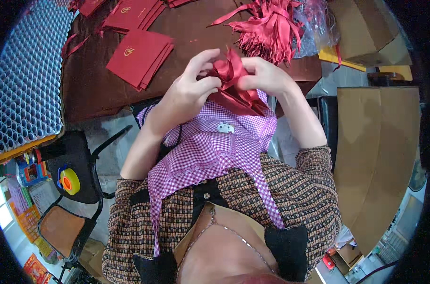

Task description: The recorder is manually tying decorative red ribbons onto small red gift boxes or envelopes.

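Shiny red ribbon (230, 71) is bunched between my two hands, above my lap at the table's near edge. My left hand (193, 85) pinches it from the left with thumb and curled fingers. From the other side my right hand (266, 75) grips it, its fingertips partly hidden by the folds and slightly blurred. Under the ribbon hangs a darker red flat piece (245, 103), whose kind I cannot make out. Beyond my left hand, a stack of red folded cards or pouches (141, 57) with a gold emblem lies on the brown table (92, 90).
A heap of red ribbons (267, 28) lies at the far right beside clear plastic wrap (316, 28). Tube-like rows fill a tray (28, 75) at left. Cardboard boxes (378, 156) stand to the right. A chair (78, 165) holding a yellow tape roll (70, 181) is at left.
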{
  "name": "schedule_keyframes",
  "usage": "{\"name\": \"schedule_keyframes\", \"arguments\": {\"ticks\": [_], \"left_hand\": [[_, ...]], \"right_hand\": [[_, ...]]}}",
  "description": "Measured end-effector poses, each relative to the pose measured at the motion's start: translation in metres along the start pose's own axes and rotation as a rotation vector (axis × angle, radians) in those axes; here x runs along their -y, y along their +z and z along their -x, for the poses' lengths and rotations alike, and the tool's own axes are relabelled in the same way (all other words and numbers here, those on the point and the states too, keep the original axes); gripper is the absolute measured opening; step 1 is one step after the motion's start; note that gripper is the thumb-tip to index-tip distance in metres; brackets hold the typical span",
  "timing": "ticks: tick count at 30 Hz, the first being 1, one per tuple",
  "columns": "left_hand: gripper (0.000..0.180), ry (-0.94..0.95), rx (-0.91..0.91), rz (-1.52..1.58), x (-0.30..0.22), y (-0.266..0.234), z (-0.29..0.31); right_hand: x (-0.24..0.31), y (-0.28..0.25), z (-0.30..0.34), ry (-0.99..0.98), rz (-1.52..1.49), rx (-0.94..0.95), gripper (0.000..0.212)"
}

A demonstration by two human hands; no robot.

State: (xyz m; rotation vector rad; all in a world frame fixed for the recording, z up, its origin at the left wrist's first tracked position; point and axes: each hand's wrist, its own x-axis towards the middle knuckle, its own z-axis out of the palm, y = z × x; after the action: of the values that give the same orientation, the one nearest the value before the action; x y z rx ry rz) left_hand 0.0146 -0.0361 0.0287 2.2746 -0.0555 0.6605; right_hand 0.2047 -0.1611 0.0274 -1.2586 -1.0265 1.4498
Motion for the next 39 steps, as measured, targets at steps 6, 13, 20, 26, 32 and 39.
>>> {"name": "schedule_keyframes", "arguments": {"ticks": [6, 13, 20, 26, 32, 39], "left_hand": [[0.028, 0.006, -0.055, 0.025, 0.005, 0.002, 0.000], [0.044, -0.416, -0.165, 0.625, 0.036, 0.025, 0.022], [0.021, -0.596, 0.003, 0.841, 0.035, 0.011, 0.025], [0.025, -0.664, 0.005, 0.894, 0.040, 0.007, 0.026], [0.028, -0.762, -0.259, 1.056, 0.039, -0.001, 0.021], [0.027, -0.695, -0.376, 1.095, 0.036, -0.001, 0.010]], "right_hand": [[0.001, 0.009, -0.013, -0.203, -0.003, -0.263, 0.015], [0.015, 0.017, -0.011, -0.284, -0.027, -0.393, 0.009], [0.014, -0.009, -0.013, -0.540, -0.270, -0.567, 0.006], [0.018, -0.023, -0.005, -0.393, -0.205, -0.609, 0.014], [0.025, -0.042, 0.010, -0.428, 0.797, -1.007, 0.044], [0.015, 0.052, 0.019, -0.411, 1.422, -0.161, 0.083]]}}
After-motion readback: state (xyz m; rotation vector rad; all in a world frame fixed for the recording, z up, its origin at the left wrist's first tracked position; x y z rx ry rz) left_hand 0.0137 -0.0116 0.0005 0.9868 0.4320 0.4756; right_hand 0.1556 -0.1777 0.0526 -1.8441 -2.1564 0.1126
